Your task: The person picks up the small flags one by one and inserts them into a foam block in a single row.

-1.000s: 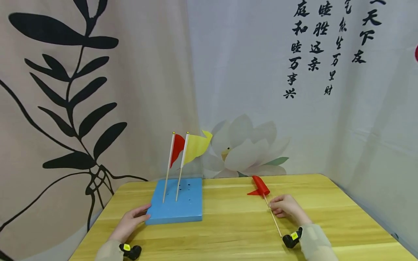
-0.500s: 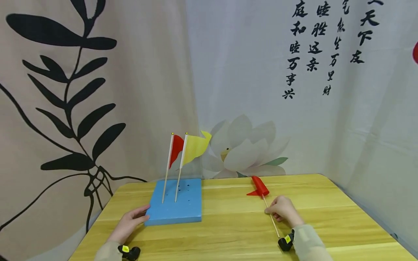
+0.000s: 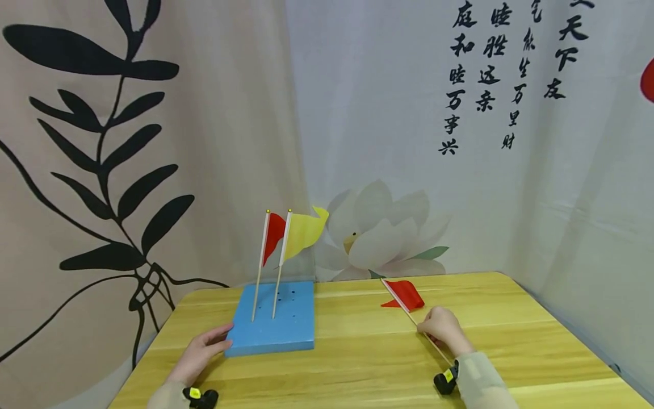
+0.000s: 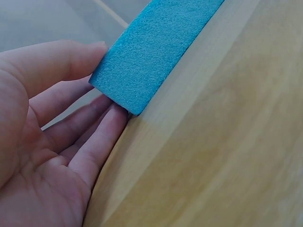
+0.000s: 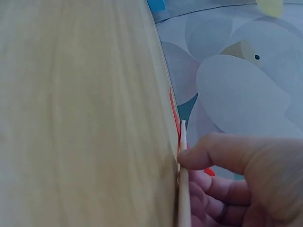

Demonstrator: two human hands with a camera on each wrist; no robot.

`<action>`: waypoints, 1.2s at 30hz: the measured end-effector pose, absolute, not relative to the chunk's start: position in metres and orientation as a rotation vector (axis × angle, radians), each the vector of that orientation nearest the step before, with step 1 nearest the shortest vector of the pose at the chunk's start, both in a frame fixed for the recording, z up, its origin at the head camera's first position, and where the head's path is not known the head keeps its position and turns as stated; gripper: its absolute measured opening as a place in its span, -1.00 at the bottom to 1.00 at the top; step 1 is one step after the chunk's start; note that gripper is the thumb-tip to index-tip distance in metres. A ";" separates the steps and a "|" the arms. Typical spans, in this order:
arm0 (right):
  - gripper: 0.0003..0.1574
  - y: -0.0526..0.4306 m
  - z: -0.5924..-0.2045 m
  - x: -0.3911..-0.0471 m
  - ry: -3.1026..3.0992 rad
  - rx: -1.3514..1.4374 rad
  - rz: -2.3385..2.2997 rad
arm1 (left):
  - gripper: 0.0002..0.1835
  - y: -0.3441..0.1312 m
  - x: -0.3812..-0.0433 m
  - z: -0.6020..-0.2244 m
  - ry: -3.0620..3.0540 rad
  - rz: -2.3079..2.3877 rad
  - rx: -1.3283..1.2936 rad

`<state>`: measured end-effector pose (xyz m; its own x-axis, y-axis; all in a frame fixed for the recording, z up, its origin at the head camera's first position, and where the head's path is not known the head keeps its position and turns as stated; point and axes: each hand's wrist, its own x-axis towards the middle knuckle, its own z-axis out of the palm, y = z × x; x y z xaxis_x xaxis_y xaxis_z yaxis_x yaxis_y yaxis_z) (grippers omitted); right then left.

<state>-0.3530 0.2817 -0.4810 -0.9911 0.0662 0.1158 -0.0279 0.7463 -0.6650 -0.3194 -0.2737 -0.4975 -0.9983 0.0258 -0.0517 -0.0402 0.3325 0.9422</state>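
My left hand (image 3: pixel 200 353) touches the left edge of a blue foam board (image 3: pixel 301 335), fingers fairly straight. In the left wrist view its fingertips meet the end of the board (image 4: pixel 142 56). Standing in the board are a red flag (image 3: pixel 273 234) and a yellow flag (image 3: pixel 302 234), both on thin wooden sticks. Further right, my right hand (image 3: pixel 443 329) pinches the stick of another red flag (image 3: pixel 407 294), which slants low over the table. The right wrist view shows thumb and fingers on that stick (image 5: pixel 183 194); most of its cloth is hidden there.
The wooden table (image 3: pixel 352 363) bears everything. Small holes dot the board's upper face. Behind the table hangs a pale curtain (image 3: pixel 245 142) printed with leaves, a flower and characters. A black wrist camera (image 3: pixel 446 380) sits beside the lower end of the held stick.
My right fingers have closed on the red flag's stick. The flag has turned, so its cloth now spreads to the right of the stick. The left hand stays at the board.
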 end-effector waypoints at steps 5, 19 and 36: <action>-0.52 0.282 -0.478 -0.352 -2.806 -0.010 1.109 | -0.33 -0.273 -0.319 -0.498 2.518 1.787 -0.018; -0.80 0.287 -0.477 -0.351 -2.781 -0.041 1.576 | -0.31 -0.275 -0.319 -0.496 2.524 1.767 -0.004; -0.49 0.287 -0.463 -0.355 -2.571 0.138 2.034 | -0.31 -0.273 -0.318 -0.497 2.532 1.764 -0.010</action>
